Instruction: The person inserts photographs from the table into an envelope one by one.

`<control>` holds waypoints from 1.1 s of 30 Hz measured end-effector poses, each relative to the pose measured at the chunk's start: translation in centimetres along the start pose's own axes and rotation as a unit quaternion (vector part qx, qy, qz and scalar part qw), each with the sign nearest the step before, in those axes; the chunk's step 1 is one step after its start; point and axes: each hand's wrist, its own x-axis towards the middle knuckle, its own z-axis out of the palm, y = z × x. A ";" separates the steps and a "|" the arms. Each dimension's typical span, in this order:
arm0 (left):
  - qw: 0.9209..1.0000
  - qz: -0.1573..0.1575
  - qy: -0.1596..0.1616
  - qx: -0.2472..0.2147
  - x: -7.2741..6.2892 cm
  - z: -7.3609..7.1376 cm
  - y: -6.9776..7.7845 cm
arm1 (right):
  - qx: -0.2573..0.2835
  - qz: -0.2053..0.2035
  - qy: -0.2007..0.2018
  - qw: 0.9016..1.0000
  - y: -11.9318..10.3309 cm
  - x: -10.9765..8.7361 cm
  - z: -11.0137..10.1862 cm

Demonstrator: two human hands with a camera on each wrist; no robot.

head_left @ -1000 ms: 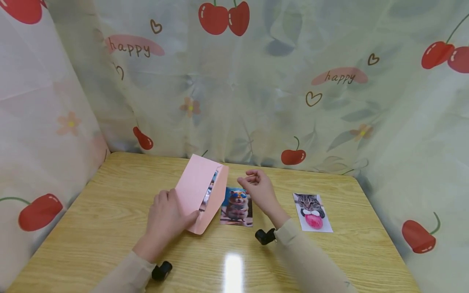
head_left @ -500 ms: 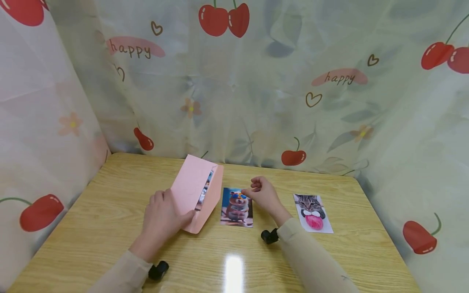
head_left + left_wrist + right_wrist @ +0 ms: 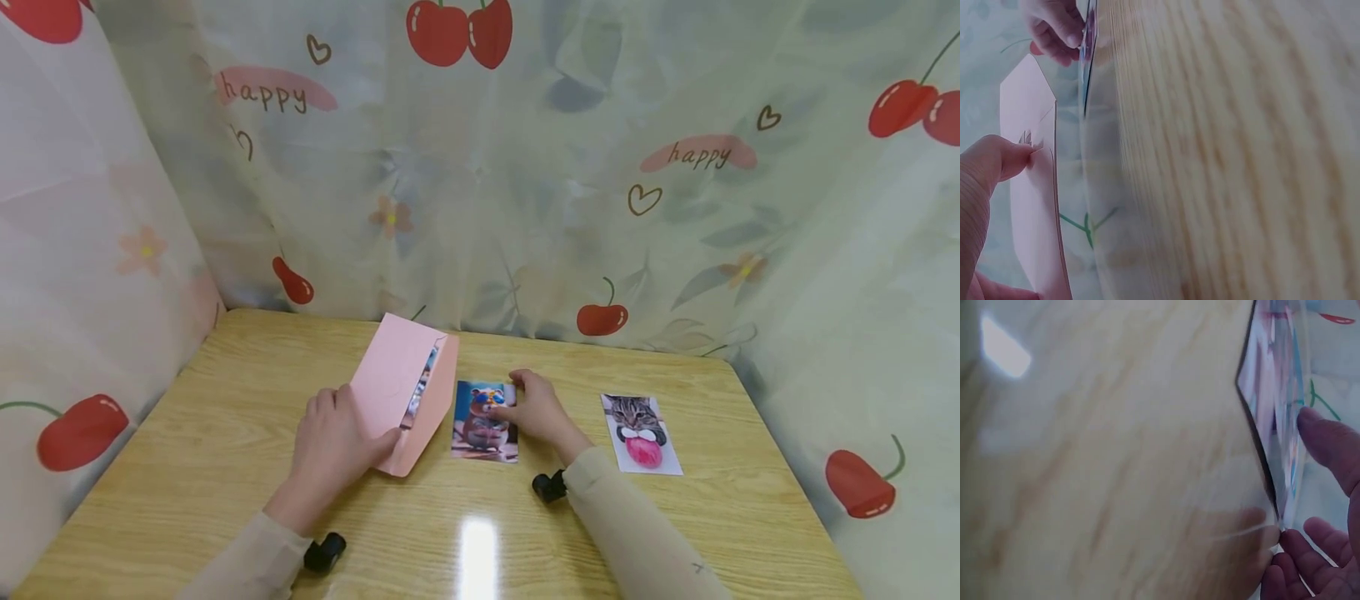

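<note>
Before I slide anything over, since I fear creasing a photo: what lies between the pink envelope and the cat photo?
In the head view, the hamster photo, with the right hand on its right edge.

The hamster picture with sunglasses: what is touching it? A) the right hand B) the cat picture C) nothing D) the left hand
A: the right hand has its fingers on the right edge of the hamster picture, while the left hand holds the pink envelope and the cat picture lies apart.
</note>
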 end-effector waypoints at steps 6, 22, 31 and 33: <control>1.000 -0.006 -0.007 0.002 0.0 -0.3 0.3 | -0.032 -0.019 0.003 0.999 -0.3 -0.1 -0.1; 1.000 0.010 -0.003 -0.003 -0.2 -0.4 0.4 | 0.016 0.027 0.031 0.999 -0.8 -1.3 0.1; 0.999 0.027 0.016 -0.009 -0.3 -0.2 0.4 | 0.062 0.043 0.053 0.996 0.0 -1.5 -1.0; 1.000 0.026 0.015 -0.009 -0.4 -0.3 0.4 | 0.078 0.039 0.054 0.995 0.2 -1.5 -1.6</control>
